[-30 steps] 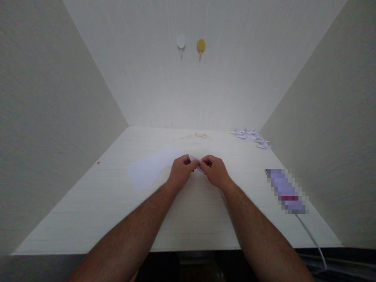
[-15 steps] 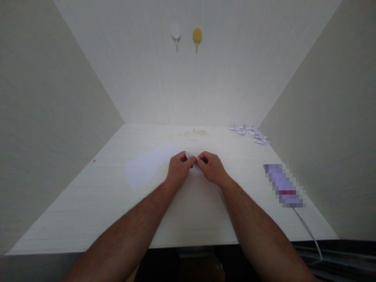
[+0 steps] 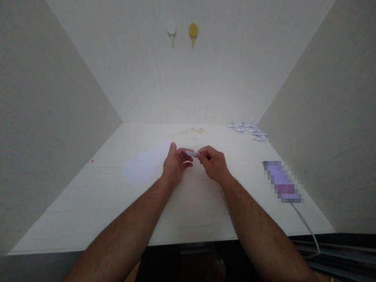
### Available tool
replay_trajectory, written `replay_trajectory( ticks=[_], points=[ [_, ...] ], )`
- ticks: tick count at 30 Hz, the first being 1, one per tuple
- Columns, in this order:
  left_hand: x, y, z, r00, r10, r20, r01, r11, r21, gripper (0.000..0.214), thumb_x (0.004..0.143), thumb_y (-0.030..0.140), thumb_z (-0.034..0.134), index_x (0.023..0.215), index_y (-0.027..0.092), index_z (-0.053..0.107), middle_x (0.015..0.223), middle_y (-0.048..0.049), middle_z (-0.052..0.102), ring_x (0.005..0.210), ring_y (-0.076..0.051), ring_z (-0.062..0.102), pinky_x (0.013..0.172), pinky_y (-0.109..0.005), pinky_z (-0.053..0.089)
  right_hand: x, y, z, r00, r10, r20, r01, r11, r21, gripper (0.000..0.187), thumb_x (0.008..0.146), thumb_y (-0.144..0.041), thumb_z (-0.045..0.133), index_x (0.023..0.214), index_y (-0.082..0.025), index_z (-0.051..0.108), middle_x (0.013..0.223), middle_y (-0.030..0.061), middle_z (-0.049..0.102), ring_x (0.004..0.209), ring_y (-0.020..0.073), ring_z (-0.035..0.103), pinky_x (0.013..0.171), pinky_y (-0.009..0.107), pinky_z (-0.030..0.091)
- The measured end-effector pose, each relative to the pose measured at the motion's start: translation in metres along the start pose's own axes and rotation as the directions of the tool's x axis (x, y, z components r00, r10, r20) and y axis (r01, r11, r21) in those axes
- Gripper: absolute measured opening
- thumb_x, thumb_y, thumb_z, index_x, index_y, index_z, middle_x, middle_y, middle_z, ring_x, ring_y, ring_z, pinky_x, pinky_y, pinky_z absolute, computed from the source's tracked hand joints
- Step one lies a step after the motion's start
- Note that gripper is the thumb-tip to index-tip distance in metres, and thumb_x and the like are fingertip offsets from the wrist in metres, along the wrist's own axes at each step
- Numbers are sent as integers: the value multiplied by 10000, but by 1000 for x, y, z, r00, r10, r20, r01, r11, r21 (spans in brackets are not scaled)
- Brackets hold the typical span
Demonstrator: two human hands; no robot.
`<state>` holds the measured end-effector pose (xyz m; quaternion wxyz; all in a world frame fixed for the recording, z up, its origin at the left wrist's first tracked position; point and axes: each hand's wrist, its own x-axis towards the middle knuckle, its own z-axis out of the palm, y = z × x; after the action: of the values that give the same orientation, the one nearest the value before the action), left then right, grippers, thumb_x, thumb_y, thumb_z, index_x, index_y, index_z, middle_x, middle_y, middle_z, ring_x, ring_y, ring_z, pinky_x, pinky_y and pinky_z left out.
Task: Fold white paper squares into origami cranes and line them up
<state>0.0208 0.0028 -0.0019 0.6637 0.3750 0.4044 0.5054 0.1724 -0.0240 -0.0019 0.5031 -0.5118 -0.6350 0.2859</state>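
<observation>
A small folded piece of white paper (image 3: 192, 154) is held above the middle of the white table (image 3: 194, 211). My right hand (image 3: 214, 162) pinches its right end between thumb and fingers. At the paper's left end is my left hand (image 3: 175, 163), its thumb raised away and its fingers apart, the fingertips lying behind and under the paper. Left of my left hand lie white paper sheets (image 3: 143, 164), flat on the table. The paper's exact folds are too small to make out.
Several folded paper cranes (image 3: 249, 129) stand at the far right corner. A blurred-out phone-like device (image 3: 280, 180) with a white cable (image 3: 307, 225) lies at right. Walls enclose three sides; a white hook (image 3: 171, 27) and a yellow hook (image 3: 193, 29) hang on the back wall.
My left hand has opened, its thumb lifting off the folded paper. The paper has turned to lie nearly level, still pinched by my right hand. The view has shifted slightly.
</observation>
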Motion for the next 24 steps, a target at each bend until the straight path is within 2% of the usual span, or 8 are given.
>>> replay_trajectory(
  ticks=[2,5,8,10,13,16,20,24],
  points=[
    [2,4,-3,982,-181,49,182,983,-6,545,794,655,492,717,147,671,664,-75,636,528,-133,539,449,-244,395,-1,1,0,999,-40,36,38,998,51,92,836,-261,575,849,-205,647,675,-20,640,604,110,561,589,234,440],
    [1,7,-6,956,-244,166,234,969,78,297,676,422,715,664,133,649,575,-25,574,461,-88,460,397,-212,292,-2,1,-1,994,-73,80,66,994,85,134,819,-213,562,890,-200,675,751,1,692,661,123,622,637,253,490],
    [-1,4,-7,960,-186,208,163,979,122,213,577,252,788,668,134,635,519,26,519,433,-58,423,411,-198,276,-2,-1,-2,995,-66,80,62,997,53,162,795,-193,555,852,-196,706,764,13,707,658,129,633,615,253,499],
    [-1,0,-6,977,-127,173,101,984,148,227,578,248,795,699,141,635,520,34,527,424,-57,427,416,-200,280,-1,-2,-3,997,-50,56,48,998,40,163,781,-195,561,841,-195,712,778,22,718,676,138,646,612,254,505],
    [0,-5,-3,996,24,91,-40,983,179,241,590,259,796,731,153,632,533,36,562,420,-62,439,420,-207,303,0,0,-1,1000,-19,6,18,998,53,223,763,-227,614,973,-189,681,807,27,732,661,140,654,611,259,515],
    [1,-6,-2,991,123,55,-132,969,210,219,616,270,781,732,152,638,575,10,616,491,-92,528,489,-224,413,1,3,2,997,41,-62,-40,999,24,272,741,-256,666,1003,-186,649,794,26,733,611,135,637,597,264,510],
    [-1,-4,-2,987,146,67,-158,954,257,239,643,274,771,824,134,701,672,-29,677,590,-122,603,589,-258,501,3,4,2,996,73,-45,-75,995,-60,110,762,-294,656,763,-185,673,716,21,709,611,136,620,598,268,490],
    [-2,-4,-3,985,124,120,-156,939,305,217,652,293,779,737,116,688,618,-39,663,552,-122,595,562,-256,503,4,3,-1,997,74,6,-73,992,-107,108,774,-272,633,730,-182,671,664,4,685,583,122,589,567,250,450]
  ],
)
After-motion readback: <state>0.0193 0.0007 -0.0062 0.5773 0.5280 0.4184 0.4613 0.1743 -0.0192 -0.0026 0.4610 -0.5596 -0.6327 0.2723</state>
